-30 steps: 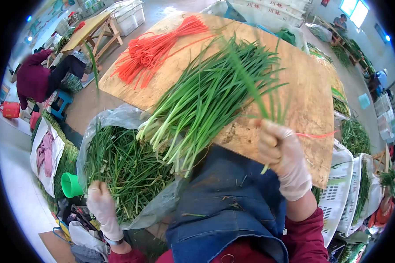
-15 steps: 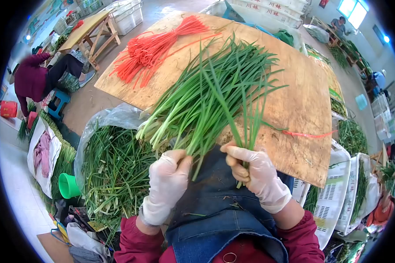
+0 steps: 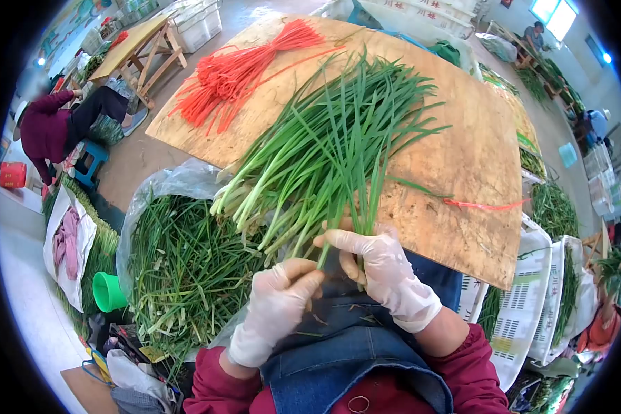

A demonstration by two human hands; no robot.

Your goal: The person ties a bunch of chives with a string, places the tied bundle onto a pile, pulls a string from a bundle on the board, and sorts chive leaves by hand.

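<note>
A pile of green leafy stalks [image 3: 324, 145] lies on the wooden board [image 3: 476, 165], its pale ends over the near edge. My right hand [image 3: 386, 269], in a clear glove, is closed round the lower ends of a few stalks. Beside it, my left hand [image 3: 279, 300], also gloved, pinches the pale base of a stalk just below the board's edge. Both hands are above my blue apron [image 3: 352, 352]. Red ties [image 3: 234, 79] lie bundled at the board's far left, and a single red tie [image 3: 486, 205] rests near its right side.
A plastic-lined container of loose leaves [image 3: 179, 276] stands left of my apron, with a green cup [image 3: 109, 291] beside it. White crates [image 3: 524, 303] stand at the right. A person in dark red [image 3: 45, 131] sits at the far left; others are in the distance at right.
My left hand has come up from the leaf container to the stalks at the board's edge. My right hand has moved left with its stalks, close to the left.
</note>
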